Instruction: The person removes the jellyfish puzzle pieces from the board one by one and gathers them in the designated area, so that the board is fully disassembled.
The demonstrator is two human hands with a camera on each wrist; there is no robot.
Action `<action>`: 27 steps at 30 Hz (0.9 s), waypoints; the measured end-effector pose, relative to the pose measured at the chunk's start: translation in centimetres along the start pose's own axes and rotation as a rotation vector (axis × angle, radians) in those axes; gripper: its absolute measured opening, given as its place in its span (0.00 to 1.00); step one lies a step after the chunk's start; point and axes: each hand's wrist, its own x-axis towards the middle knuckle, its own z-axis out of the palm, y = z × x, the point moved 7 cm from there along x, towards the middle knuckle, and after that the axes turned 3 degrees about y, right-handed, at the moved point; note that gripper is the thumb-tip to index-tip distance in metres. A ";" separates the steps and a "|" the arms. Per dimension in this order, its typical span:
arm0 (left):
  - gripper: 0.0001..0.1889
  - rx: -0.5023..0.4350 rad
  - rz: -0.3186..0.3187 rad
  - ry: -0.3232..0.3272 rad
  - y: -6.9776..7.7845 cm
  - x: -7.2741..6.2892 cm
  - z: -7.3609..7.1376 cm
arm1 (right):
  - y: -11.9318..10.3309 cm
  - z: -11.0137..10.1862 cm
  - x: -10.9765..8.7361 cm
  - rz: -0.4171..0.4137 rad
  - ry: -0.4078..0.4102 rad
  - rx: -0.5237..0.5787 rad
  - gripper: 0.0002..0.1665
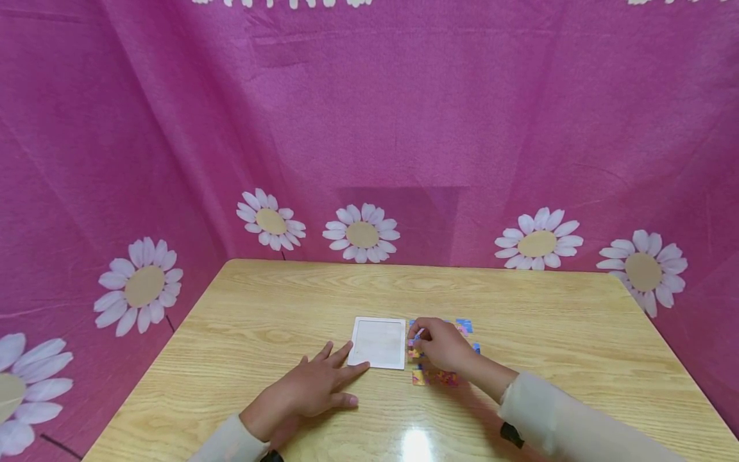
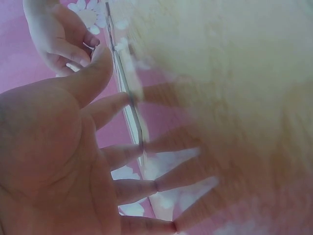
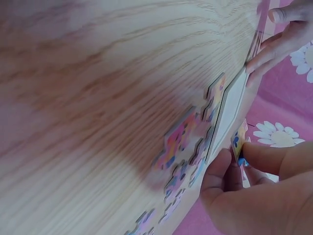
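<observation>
A white square puzzle tray (image 1: 378, 344) lies flat on the table, its inside bare. My left hand (image 1: 316, 386) rests at its left front corner with fingers spread straight, fingertips touching the tray's edge. Above the loose puzzle pieces (image 1: 420, 377) to the right of the tray is my right hand (image 1: 443, 346). Between thumb and fingers it pinches a jigsaw piece (image 3: 238, 141), yellow and blue, raised off the table. In the right wrist view, more colourful pieces (image 3: 180, 137) lie beside the tray; the right hand partly covers them in the head view.
The wooden table (image 1: 277, 295) has a light reflection near its front. A pink cloth (image 1: 404, 115) with white flowers hangs behind it and along the sides.
</observation>
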 end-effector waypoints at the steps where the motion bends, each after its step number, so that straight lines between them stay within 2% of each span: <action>1: 0.36 -0.001 0.000 0.000 0.0 0.0 0.0 | 0.1 -0.2 -0.1 -0.006 0.004 -0.003 0.06; 10: 0.35 -0.001 -0.008 -0.003 -0.1 0.1 0.2 | 1.1 -1.3 -1.2 -0.041 0.016 0.022 0.05; 19: 0.35 -0.009 -0.017 -0.009 -0.1 0.1 0.2 | 2.6 -2.2 -2.2 0.004 0.000 0.012 0.05; 27: 0.35 -0.012 -0.023 -0.016 -0.1 0.1 0.2 | 3.2 -3.1 -3.1 -0.016 0.004 0.024 0.05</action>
